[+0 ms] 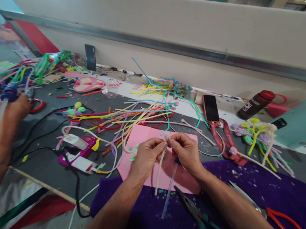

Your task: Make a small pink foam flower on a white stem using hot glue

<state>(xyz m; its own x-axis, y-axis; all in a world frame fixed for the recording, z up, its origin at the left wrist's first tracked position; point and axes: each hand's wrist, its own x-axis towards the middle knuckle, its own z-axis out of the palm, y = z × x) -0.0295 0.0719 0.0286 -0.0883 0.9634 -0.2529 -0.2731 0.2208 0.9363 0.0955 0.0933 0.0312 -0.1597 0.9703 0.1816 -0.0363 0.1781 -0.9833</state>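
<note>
My left hand (149, 153) is closed in a pinch on the top of a cream pipe cleaner stem (159, 174), which hangs down below the fingers. Close beside it, my right hand (183, 150) pinches at a small pale pink fuzzy piece (167, 135) at the stem's top; the fingertips of both hands nearly touch. Both hands are over a pink sheet (186, 181). A glue gun with a blue tip and a clear glue stick (170, 191) lies partly under my right hand. Small mint green pieces (133, 153) show left of my left hand.
Pliers (194, 208) and red-handled scissors (282, 216) lie on purple cloth (278, 185). Pipe cleaners (141, 117) spread behind the sheet. Black cables (78, 179) run left, near another person's hands (17, 107). A phone (210, 108) and bottle (256, 105) stand behind.
</note>
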